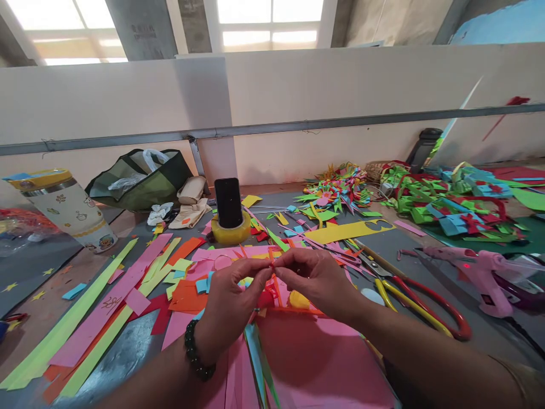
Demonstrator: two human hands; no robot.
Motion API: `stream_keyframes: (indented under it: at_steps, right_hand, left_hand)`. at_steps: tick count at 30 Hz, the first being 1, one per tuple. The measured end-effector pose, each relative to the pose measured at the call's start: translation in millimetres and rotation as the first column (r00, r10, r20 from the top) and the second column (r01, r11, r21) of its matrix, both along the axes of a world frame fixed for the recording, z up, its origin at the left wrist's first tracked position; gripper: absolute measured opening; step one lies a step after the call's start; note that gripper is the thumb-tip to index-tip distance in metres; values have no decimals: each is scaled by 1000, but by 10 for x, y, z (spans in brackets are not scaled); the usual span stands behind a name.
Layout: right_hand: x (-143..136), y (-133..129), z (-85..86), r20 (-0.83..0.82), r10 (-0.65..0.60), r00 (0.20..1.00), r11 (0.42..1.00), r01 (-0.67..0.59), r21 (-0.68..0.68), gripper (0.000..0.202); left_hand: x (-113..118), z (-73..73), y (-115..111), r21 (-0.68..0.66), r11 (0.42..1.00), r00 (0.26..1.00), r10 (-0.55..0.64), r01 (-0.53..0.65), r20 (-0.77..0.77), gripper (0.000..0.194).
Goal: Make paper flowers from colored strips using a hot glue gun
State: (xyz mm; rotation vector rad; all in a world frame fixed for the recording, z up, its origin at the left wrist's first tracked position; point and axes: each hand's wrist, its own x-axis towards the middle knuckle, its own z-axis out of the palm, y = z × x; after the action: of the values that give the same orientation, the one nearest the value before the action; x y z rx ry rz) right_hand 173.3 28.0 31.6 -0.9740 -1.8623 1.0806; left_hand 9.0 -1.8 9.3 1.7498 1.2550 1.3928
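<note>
My left hand (232, 298), with a dark bead bracelet at the wrist, and my right hand (313, 278) meet fingertip to fingertip over the middle of the table. Both are pinched around a small red piece (271, 264), mostly hidden by the fingers. Beneath them lie pink sheets (319, 363) with small orange, red and yellow scraps. A yellow piece (299, 300) sits just under my right hand. Long blue and green pointed strips (258, 358) stretch down from below my left hand towards the near edge.
Paper strips (114, 301) and a cup (68, 210) stand left. A phone (229, 203) leans on a tape roll (231, 230) behind my hands. Scissors (426, 307) and a pink glue gun (477, 272) lie right; paper flowers (336, 190) and a black bottle (423, 149) are behind.
</note>
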Motion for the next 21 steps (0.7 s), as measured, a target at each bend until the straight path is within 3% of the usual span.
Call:
stream_keyframes:
  at_steps: [5, 10, 16, 21]
  right_hand:
    - [-3, -5, 28, 13, -16, 1000, 999, 16, 39, 16]
    - [27, 37, 67, -85, 41, 996, 987, -54, -153, 16]
    - [77, 88, 86, -122, 104, 987, 922, -141, -361, 18]
    - [72, 76, 91, -82, 119, 990, 940, -139, -312, 19]
  left_hand:
    - [-13, 71, 13, -180, 975, 978, -95, 129, 187, 17]
    - [-47, 107, 29, -324, 903, 907, -139, 281, 399, 17]
    - [-76, 87, 40, -354, 868, 881, -176, 349, 439, 18]
    - [-61, 125, 33, -350, 878, 886, -155, 327, 438, 17]
